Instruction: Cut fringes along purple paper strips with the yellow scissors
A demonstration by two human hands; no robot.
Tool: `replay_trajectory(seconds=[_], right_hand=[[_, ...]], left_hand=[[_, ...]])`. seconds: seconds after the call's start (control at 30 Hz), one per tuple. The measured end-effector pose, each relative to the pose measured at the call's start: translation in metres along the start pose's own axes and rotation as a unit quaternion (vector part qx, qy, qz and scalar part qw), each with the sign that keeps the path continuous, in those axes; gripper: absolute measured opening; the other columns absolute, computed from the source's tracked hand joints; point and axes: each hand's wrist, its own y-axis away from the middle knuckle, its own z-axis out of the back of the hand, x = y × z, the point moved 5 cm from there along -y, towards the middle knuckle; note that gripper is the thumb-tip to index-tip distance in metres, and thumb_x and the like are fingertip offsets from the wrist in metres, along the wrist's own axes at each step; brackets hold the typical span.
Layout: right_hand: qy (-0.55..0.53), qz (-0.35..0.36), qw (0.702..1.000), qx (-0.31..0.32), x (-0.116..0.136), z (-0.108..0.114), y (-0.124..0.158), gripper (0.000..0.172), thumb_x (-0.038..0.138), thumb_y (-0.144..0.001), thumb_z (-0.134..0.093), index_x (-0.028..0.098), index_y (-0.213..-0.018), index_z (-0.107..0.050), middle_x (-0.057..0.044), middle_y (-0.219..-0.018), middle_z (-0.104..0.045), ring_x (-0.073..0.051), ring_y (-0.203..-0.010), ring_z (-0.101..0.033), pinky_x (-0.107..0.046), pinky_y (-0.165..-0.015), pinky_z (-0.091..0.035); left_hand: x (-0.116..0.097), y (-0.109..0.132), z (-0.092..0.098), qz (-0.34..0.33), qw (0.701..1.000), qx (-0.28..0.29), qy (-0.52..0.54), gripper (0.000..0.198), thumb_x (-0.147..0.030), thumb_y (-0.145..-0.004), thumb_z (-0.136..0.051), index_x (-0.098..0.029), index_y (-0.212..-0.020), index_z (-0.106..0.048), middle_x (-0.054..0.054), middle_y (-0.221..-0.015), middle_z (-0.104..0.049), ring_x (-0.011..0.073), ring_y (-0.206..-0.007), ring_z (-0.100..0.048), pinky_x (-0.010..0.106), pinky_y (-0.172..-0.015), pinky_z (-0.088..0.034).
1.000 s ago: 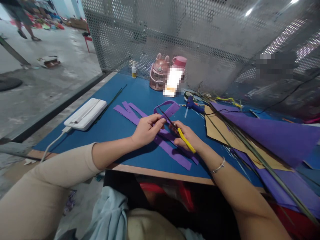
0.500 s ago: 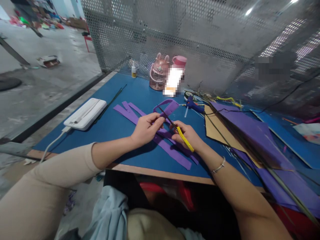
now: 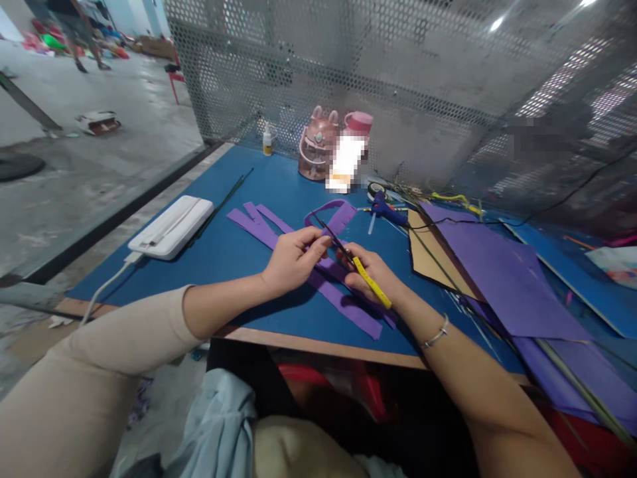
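My left hand [image 3: 294,257] pinches a purple strip [image 3: 340,216], whose far part curls up beyond the fingers and shows small cuts along one edge. In my right hand [image 3: 375,267] is a pair of scissors [image 3: 369,279] with yellow handles. Their dark blades point up and left, over the strip and close to the left fingertips. Beneath both hands, more purple strips [image 3: 355,313] lie crosswise on the blue table [image 3: 219,279]. The strip's part inside the left fingers is hidden.
A white power bank [image 3: 172,227] with a cable lies left, beside green stems [image 3: 229,189]. Behind stand a small glue bottle [image 3: 267,142], a pink jug [image 3: 317,149] and a pink-lidded bottle [image 3: 359,122]. Rightward are a blue glue gun [image 3: 385,209] and purple sheets [image 3: 497,272].
The scissors and my right hand have shifted slightly right and down. More small cuts show on the strip's edge. A person in the background has stepped to the right.
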Motion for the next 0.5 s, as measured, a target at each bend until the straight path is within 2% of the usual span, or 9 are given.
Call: replay_trajectory(seconds=[0.23,0.37,0.5], right_hand=[[0.042,-0.038,0.997,-0.058,-0.011,0.005,0.001,0.049,0.061,-0.076,-0.064,0.016,-0.094,-0.062,0.002,-0.067,-0.052,-0.01,-0.055,-0.038,-0.025,-0.056,-0.035],[0.064,-0.054,0.993,-0.087,-0.013,0.009,0.001,0.048,0.059,-0.075,-0.067,0.015,-0.093,-0.063,0.002,-0.063,-0.052,-0.01,-0.053,-0.038,-0.025,-0.054,-0.034],[0.076,-0.059,0.992,-0.087,-0.012,0.011,0.0,0.048,0.06,-0.075,-0.066,0.015,-0.093,-0.064,0.002,-0.062,-0.053,-0.011,-0.052,-0.039,-0.025,-0.053,-0.035]], left_hand=[[0.005,-0.003,0.0,0.014,1.0,-0.006,0.013,0.029,-0.034,-0.092,-0.05,-0.016,-0.071,-0.058,-0.001,-0.063,-0.059,0.0088,-0.059,-0.053,0.021,-0.057,-0.04],[0.011,-0.004,0.001,0.031,0.998,-0.025,0.046,0.022,-0.035,-0.09,-0.052,-0.016,-0.082,-0.059,-0.001,-0.066,-0.06,0.0092,-0.06,-0.055,0.021,-0.057,-0.042],[0.013,-0.004,0.002,0.031,0.998,-0.027,0.057,0.02,-0.034,-0.089,-0.053,-0.016,-0.085,-0.06,0.001,-0.069,-0.061,0.0095,-0.061,-0.055,0.021,-0.056,-0.043]])
